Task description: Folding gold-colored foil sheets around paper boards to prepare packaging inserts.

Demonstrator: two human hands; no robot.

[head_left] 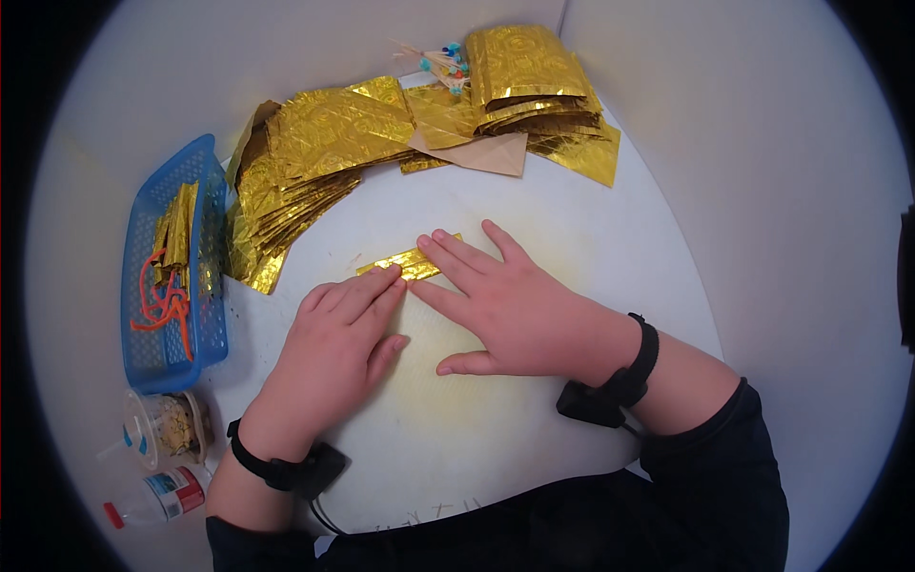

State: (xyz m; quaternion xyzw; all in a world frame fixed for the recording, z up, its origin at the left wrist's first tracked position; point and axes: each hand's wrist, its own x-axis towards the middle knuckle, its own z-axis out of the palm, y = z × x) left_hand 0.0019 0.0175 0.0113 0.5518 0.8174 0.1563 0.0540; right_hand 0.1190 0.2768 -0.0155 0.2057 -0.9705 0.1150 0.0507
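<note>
A narrow folded strip of gold foil paper (412, 262) lies on the white table, slightly slanted with its right end farther away. The fingertips of my left hand (334, 334) rest on its near edge toward the left, fingers stretched and thumb apart. Spread wide, my right hand (519, 310) presses its fingertips onto the strip's right part. Neither hand grips anything. Parts of the strip are covered by the fingers.
Stacks of gold foil sheets (334, 133) and folded gold foil (524, 71) line the far edge, beside colored-tipped sticks (448, 69). At left stand a blue basket (143, 353) with gold rolls and orange cords, a clear plastic cup (172, 426) and a bottle (157, 498).
</note>
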